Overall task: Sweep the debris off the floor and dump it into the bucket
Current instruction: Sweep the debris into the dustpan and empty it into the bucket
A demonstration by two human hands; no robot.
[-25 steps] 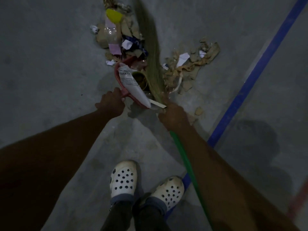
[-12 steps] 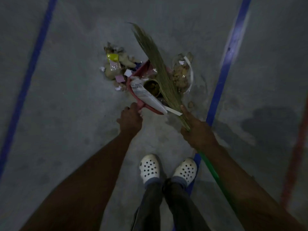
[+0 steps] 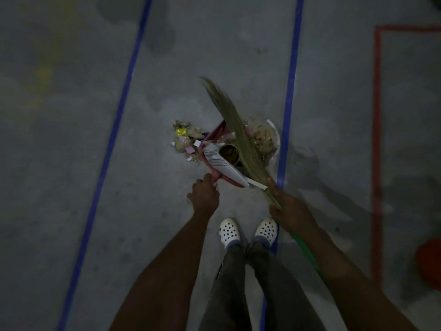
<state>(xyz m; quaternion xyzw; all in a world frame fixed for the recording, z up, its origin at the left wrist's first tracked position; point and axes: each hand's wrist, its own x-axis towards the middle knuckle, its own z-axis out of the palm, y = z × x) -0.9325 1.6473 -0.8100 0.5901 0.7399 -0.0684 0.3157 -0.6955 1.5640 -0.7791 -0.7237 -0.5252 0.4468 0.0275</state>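
My left hand point(image 3: 204, 195) grips the handle of a red dustpan point(image 3: 216, 173) that holds a white printed paper, a round brown cup and scraps. My right hand point(image 3: 285, 206) holds a grass broom point(image 3: 232, 126) where its straw head meets the green handle, and the bristles lie across the dustpan pointing up and left. A debris pile point(image 3: 185, 142) with a yellow piece and pink scraps lies on the floor left of the pan. A clear plastic bag of scraps point(image 3: 266, 139) sits to the pan's right.
Grey concrete floor point(image 3: 71, 115) with two blue tape lines point(image 3: 290, 91) and a red tape rectangle point(image 3: 377, 139) at right. A red-orange round object point(image 3: 429, 263), maybe the bucket, shows at the right edge. My white clogs point(image 3: 229, 231) stand just behind the pan.
The view has pulled back and higher, so the pan and debris look smaller. The broom head has swung to lie diagonally over the dustpan. Both hands keep their grips.
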